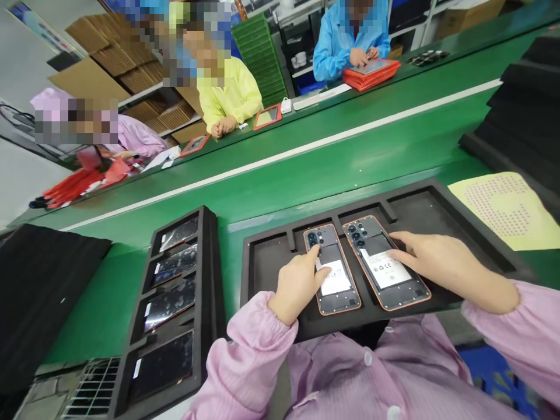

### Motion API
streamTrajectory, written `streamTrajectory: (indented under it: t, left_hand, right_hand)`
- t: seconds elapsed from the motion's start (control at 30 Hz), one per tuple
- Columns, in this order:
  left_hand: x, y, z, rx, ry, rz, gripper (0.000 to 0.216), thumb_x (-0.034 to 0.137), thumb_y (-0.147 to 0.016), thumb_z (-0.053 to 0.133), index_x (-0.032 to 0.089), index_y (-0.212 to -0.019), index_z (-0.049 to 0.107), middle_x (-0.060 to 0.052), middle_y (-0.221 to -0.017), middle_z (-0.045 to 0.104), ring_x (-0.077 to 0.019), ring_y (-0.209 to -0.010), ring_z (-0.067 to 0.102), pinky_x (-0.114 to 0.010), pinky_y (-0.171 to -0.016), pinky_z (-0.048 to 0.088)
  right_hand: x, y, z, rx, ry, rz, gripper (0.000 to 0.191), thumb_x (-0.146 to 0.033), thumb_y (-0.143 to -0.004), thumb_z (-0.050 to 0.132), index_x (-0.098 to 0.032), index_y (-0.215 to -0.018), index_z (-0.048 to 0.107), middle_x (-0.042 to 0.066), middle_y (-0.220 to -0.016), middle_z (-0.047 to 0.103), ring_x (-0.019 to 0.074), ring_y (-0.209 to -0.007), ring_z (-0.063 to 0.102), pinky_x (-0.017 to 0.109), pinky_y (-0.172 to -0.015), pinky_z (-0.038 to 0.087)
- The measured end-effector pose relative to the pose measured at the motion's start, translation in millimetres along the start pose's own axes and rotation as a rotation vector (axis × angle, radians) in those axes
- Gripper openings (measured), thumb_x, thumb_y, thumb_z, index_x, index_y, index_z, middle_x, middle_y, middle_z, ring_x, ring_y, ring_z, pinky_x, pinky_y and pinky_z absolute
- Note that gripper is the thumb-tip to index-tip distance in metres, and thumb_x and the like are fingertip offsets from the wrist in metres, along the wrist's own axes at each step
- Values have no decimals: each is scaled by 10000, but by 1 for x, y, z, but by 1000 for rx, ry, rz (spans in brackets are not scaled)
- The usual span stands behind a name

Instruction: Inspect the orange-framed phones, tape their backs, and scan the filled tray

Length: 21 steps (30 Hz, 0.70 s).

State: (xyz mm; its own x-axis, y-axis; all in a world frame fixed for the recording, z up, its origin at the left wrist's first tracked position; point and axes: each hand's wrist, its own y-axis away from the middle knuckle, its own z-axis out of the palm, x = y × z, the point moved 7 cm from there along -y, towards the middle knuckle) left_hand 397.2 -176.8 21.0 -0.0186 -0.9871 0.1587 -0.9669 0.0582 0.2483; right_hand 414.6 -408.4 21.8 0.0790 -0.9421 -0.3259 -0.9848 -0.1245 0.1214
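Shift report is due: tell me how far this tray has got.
Done: the left phone and right phone, backs open, lie in the tray's middle slots. In hand: the left hand presses a finger on the left phone; the right hand rests fingers on the right phone. Left: the tray's outer slots hold nothing, and four dark panels sit untouched in the side tray.

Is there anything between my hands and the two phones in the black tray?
Nothing visible. The left hand touches the left phone directly, and the right hand lies on the right phone, both in the foam tray.
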Motion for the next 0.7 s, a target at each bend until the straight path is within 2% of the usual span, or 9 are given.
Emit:
streamTrajectory:
  t: [0.07, 0.13, 0.27, 0.37, 0.5, 0.6, 0.7]
  left_hand:
    - [2, -2, 4, -10, 25, 50, 462, 330, -844, 561, 205, -1287, 524, -86, -927, 710, -241, -907, 667, -305, -767, 494]
    - [0, -4, 6, -6, 76, 54, 428, 285, -845, 543, 199, -1264, 547, -44, -808, 703, -213, -819, 672, -286, -742, 493]
    - [-6, -9, 4, 65, 279, 61, 346, 251, -821, 509, 196, -1146, 613, 30, -620, 635, -151, -611, 624, -245, -647, 472]
    - [-16, -10, -1, 137, 426, 49, 314, 277, -791, 492, 185, -1056, 635, 49, -559, 592, -132, -541, 579, -233, -598, 448]
    - [-22, -10, -4, 165, 533, 24, 330, 333, -763, 482, 176, -1003, 645, 53, -531, 560, -131, -519, 551, -239, -592, 445]
    - [-22, -10, -7, 163, 567, 18, 327, 359, -749, 479, 196, -976, 649, 59, -526, 552, -126, -501, 527, -238, -584, 442]
    - [-25, -9, -10, 168, 589, -8, 322, 370, -747, 480, 202, -960, 652, 62, -523, 543, -119, -486, 503, -232, -570, 432]
  right_hand:
    - [3, -6, 1, -64, -104, -24, 475, -465, -739, 536, -212, -1133, 618, 2, -640, 661, 226, -599, 629, 289, -498, 391]
    - [4, -11, 4, -110, -195, -34, 550, -413, -731, 548, -204, -1240, 542, -41, -621, 642, 189, -589, 624, 272, -513, 422]
    - [9, -15, 4, -42, -262, 14, 578, -360, -801, 452, -158, -1342, 422, -25, -721, 651, 154, -641, 628, 259, -583, 468]
    - [9, -15, 4, -44, -226, 7, 523, -384, -794, 460, -168, -1267, 509, -40, -630, 618, 154, -570, 600, 255, -526, 423]
    - [6, -15, 9, -105, -155, -33, 469, -411, -746, 525, -210, -1159, 617, -68, -473, 531, 149, -451, 526, 251, -458, 318]
    - [5, -15, 11, -105, -112, -26, 469, -412, -735, 551, -246, -1168, 624, -68, -476, 544, 150, -445, 515, 250, -456, 284]
    - [7, -15, 13, -117, -89, -28, 466, -407, -760, 531, -251, -1193, 608, -59, -532, 600, 155, -477, 553, 253, -472, 316]
